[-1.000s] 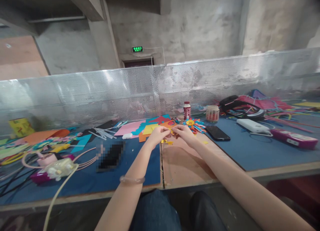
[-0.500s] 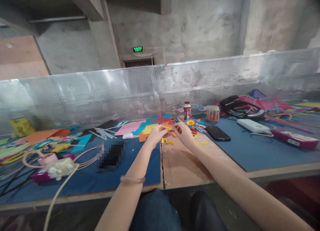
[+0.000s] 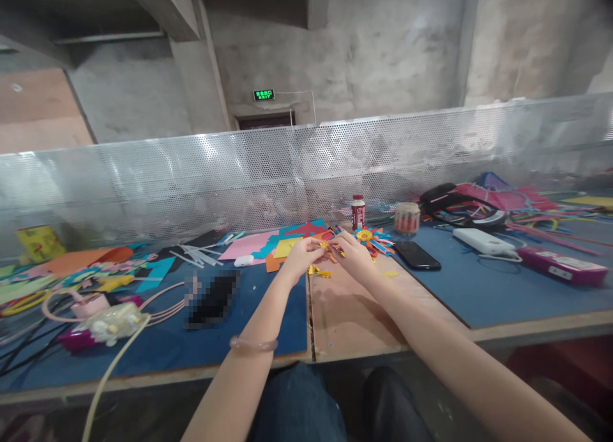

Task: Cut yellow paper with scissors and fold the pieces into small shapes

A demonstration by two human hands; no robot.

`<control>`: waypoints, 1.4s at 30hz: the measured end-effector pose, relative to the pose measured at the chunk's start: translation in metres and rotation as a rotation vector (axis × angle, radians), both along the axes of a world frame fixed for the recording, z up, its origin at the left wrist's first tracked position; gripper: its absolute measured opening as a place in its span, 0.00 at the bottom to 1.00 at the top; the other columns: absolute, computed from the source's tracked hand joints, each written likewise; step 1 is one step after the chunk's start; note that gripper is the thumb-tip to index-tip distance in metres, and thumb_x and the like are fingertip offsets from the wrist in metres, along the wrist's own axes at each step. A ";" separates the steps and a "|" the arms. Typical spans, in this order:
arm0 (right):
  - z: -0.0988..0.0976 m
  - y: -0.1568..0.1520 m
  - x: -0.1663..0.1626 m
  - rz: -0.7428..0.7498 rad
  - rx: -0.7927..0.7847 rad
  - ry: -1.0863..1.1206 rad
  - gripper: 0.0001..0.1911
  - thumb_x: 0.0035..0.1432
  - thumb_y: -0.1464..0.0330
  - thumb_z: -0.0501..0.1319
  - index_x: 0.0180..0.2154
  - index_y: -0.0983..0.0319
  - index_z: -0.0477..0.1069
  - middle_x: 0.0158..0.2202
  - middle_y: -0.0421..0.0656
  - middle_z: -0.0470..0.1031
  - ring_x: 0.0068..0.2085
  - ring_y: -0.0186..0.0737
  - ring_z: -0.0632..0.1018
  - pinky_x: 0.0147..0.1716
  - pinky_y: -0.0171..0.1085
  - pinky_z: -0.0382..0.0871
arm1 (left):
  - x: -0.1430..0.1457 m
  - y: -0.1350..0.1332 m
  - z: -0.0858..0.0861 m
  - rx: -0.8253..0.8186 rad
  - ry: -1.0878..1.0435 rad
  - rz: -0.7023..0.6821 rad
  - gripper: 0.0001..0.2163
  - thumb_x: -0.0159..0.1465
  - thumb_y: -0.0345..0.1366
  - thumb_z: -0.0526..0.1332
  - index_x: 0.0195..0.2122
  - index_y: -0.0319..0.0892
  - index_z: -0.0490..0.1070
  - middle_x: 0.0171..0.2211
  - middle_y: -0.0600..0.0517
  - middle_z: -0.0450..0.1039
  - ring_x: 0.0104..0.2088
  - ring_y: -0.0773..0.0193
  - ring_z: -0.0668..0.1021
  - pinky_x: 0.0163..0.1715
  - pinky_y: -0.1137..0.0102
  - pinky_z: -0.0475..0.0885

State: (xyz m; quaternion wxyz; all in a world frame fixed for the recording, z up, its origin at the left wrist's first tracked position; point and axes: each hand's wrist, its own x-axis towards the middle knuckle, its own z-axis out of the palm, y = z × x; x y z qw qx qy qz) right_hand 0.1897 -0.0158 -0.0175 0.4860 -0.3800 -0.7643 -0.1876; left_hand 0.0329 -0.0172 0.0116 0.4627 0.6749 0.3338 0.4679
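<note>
My left hand (image 3: 301, 257) and my right hand (image 3: 353, 253) meet above the bare wooden strip of the table (image 3: 345, 314). Both pinch a small orange and yellow paper piece (image 3: 328, 248) held between their fingertips. Yellow paper scraps (image 3: 320, 272) lie on the table just below the hands. A colourful paper flower (image 3: 370, 237) lies right behind my right hand. Sheets of coloured paper (image 3: 268, 244) are spread behind my left hand. A clear bangle (image 3: 253, 344) sits on my left wrist.
A black phone (image 3: 417, 255), a small red bottle (image 3: 357, 211) and a tape roll (image 3: 407, 216) stand to the right. A white power bank (image 3: 483, 240) and pink case (image 3: 565, 266) lie farther right. Cables and a charger (image 3: 115, 320) clutter the left. A perforated metal screen (image 3: 191, 180) closes the table's back.
My hands have stayed together, fingers shifting slightly on the paper piece. My right hand has edged a little left and toward the back.
</note>
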 end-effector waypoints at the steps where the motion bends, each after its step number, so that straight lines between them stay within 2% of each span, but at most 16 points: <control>1: 0.000 0.000 0.000 -0.005 0.006 -0.017 0.07 0.57 0.70 0.52 0.34 0.60 0.68 0.35 0.45 0.69 0.39 0.37 0.70 0.33 0.32 0.64 | 0.000 0.000 0.000 -0.003 -0.008 0.001 0.08 0.52 0.33 0.62 0.32 0.37 0.65 0.26 0.50 0.73 0.27 0.67 0.76 0.34 0.68 0.70; 12: 0.000 0.000 -0.001 -0.051 0.037 -0.084 0.07 0.57 0.69 0.52 0.34 0.61 0.68 0.35 0.45 0.69 0.38 0.37 0.70 0.30 0.32 0.63 | -0.001 -0.002 0.001 0.040 0.027 -0.002 0.10 0.52 0.36 0.62 0.32 0.38 0.65 0.25 0.52 0.71 0.27 0.68 0.74 0.31 0.72 0.68; 23: 0.001 -0.002 0.001 -0.040 0.033 -0.074 0.07 0.57 0.68 0.52 0.35 0.60 0.68 0.35 0.44 0.69 0.37 0.35 0.71 0.29 0.31 0.62 | -0.001 -0.002 0.003 0.056 0.072 0.009 0.08 0.53 0.34 0.60 0.33 0.38 0.65 0.27 0.52 0.71 0.27 0.69 0.74 0.28 0.75 0.67; 33: 0.004 -0.007 -0.002 -0.095 0.041 -0.058 0.08 0.58 0.69 0.51 0.33 0.61 0.67 0.34 0.44 0.69 0.36 0.35 0.71 0.26 0.30 0.60 | -0.002 0.001 0.001 0.091 0.081 0.003 0.09 0.53 0.35 0.60 0.34 0.38 0.66 0.29 0.50 0.72 0.29 0.68 0.74 0.29 0.74 0.67; 42: 0.002 -0.003 0.000 -0.071 0.036 -0.079 0.06 0.57 0.69 0.52 0.33 0.61 0.67 0.34 0.44 0.68 0.35 0.34 0.70 0.24 0.29 0.58 | -0.001 -0.001 0.002 0.074 0.088 0.022 0.09 0.52 0.35 0.60 0.34 0.38 0.66 0.28 0.51 0.72 0.28 0.69 0.74 0.28 0.74 0.66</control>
